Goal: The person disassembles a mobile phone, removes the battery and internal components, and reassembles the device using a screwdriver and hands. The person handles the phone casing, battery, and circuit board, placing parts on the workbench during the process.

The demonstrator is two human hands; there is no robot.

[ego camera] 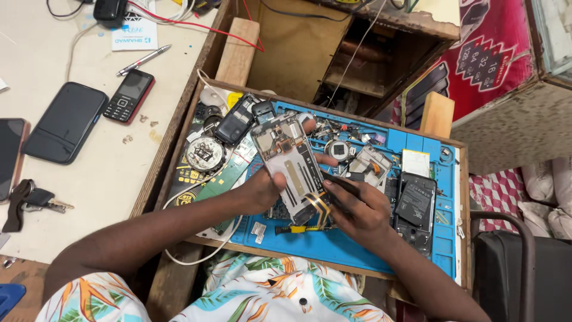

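Observation:
My left hand (pixel 262 189) grips an opened smartphone frame (pixel 289 164) with its back off, its metal shields and a gold flex ribbon showing at the lower end. The phone is held tilted above a blue repair mat (pixel 333 244). My right hand (pixel 357 209) holds a thin dark tool (pixel 339 182) whose tip rests against the phone's right edge. A yellow-handled tool (pixel 295 229) lies on the mat just below both hands.
The mat sits in a wooden drawer tray (pixel 179 119) crowded with phone parts, a battery (pixel 415 203), a round speaker part (pixel 204 154) and a green circuit board. On the white counter at left lie a keypad phone (pixel 128 95), a black smartphone (pixel 67 122), keys (pixel 36 200) and a pen.

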